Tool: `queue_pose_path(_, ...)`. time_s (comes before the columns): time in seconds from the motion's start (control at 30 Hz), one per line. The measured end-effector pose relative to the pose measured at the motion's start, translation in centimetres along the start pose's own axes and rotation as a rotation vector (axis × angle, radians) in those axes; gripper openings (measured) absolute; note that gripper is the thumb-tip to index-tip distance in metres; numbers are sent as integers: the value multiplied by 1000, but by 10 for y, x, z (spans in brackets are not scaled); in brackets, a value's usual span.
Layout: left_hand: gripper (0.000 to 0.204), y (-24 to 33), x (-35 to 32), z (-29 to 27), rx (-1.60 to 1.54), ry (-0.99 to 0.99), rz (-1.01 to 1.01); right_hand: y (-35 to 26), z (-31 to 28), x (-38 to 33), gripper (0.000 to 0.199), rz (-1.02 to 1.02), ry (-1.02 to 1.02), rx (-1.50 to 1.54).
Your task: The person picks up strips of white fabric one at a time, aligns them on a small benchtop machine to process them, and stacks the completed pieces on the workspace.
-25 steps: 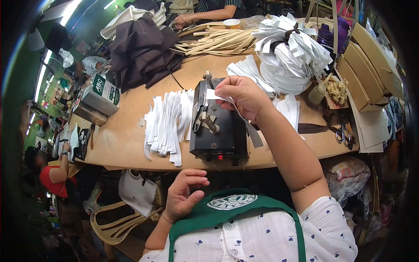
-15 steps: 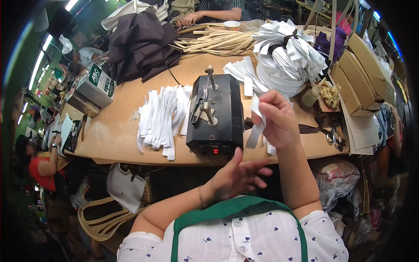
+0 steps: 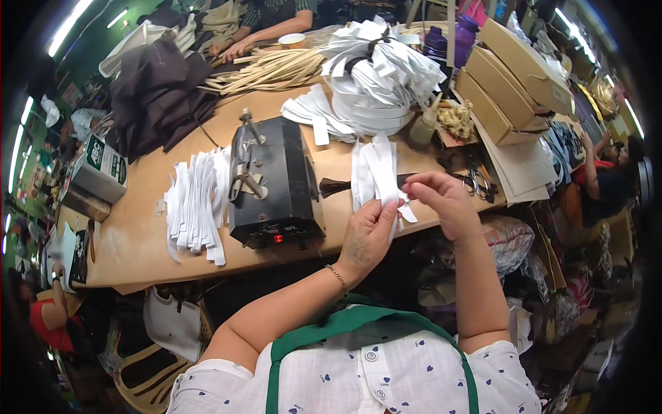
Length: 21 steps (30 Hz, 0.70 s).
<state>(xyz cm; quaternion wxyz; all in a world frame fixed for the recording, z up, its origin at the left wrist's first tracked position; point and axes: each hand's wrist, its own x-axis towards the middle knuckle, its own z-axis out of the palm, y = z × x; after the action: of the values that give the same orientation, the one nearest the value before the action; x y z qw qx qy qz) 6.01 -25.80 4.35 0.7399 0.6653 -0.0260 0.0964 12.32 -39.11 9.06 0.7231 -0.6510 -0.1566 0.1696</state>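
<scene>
My left hand [image 3: 369, 241] is closed at the table's front edge, pinching a white strip [image 3: 385, 172] between thumb and fingers. Other white strips lie under and beside it, right of the black machine. Just to the right, my right hand [image 3: 448, 205] is curled with thumb and fingertips together beside the strip's edge; what they grip is too small to tell. The black box-shaped machine [image 3: 279, 179] has metal arms on top and a red lit switch on its front. Left of it lies a row of white strips [image 3: 195, 207].
A big tied bundle of white strips [image 3: 379, 76] sits behind, near a glue bottle [image 3: 422, 130], scissors [image 3: 477, 183] and cardboard boxes [image 3: 500, 96]. Dark fabric [image 3: 155, 96] and a tin can [image 3: 100, 169] stand left. Across the table, another person's arm [image 3: 265, 38] rests by pale thin strips [image 3: 269, 69].
My left hand has risen from below the table edge and grips a white strip. The strip that dangled from my right hand is down over the others. The view has swung right.
</scene>
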Motion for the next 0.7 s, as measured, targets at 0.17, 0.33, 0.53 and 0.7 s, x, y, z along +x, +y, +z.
queue_pose_path(0.17,22,3,-3,-2,301,-19,100,18,15,4,14,101,33,233)
queue_pose_path(0.33,24,15,-14,-20,471,-235,57,21,29,17,9,167,-12,451)
queue_pose_path(0.53,33,59,-59,-85,473,-562,-283,8,57,51,12,128,-158,524)
queue_pose_path(0.7,37,68,-117,-142,3,-222,-446,-4,96,86,12,241,-341,482)
